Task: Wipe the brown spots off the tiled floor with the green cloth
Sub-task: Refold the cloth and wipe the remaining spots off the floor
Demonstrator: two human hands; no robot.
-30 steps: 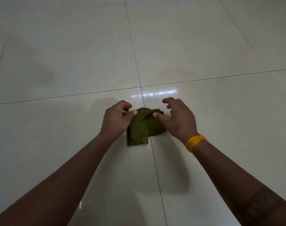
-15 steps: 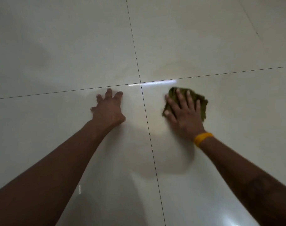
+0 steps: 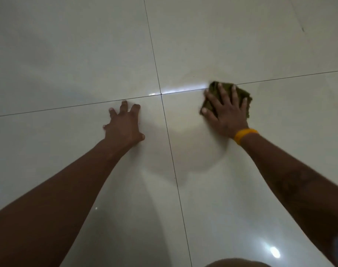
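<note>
Your right hand (image 3: 227, 110) presses the green cloth (image 3: 241, 93) flat with spread fingers; your left hand (image 3: 123, 125) rests splayed, empty, on the glossy tiled floor (image 3: 68, 54).

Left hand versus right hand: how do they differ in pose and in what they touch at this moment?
The left hand rests on bare tile, fingers bent at the knuckles; the right hand lies flat with straight, spread fingers. The right hand presses the green cloth at the grout line; the left hand touches no cloth. The right wrist wears a yellow band; the left wrist is bare. Both are palm down on the tiled floor.
</note>
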